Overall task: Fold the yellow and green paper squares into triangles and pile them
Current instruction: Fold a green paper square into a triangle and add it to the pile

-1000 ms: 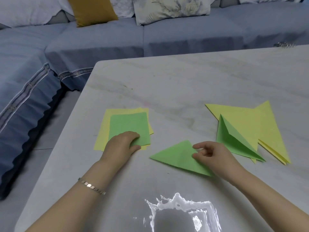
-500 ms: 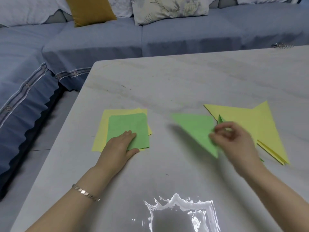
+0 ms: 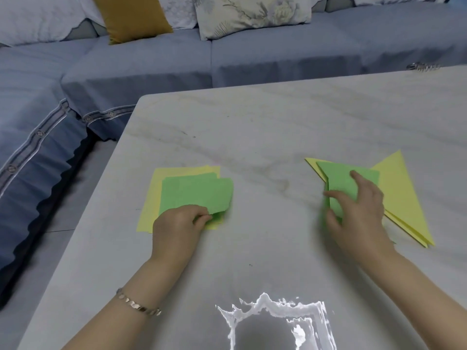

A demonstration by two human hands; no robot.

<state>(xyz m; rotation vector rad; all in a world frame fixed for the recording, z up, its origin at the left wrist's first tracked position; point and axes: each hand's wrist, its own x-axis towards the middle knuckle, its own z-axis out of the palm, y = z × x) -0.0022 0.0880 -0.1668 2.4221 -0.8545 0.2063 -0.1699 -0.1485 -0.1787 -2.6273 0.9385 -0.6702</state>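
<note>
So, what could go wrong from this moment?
1. The left hand pinches a corner of the top green square; another green sheet lies right under it and may come along.
2. The right hand rests on the green triangle, which does not line up with the yellow triangles, so they may pile untidily.

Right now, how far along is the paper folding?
Done: folded yellow triangles are piled at the right. In hand: the right hand rests on a green triangle laid on that pile, while the left hand pinches the near corner of the top green square. Left: the green and yellow squares stacked under it are unfolded.
</note>
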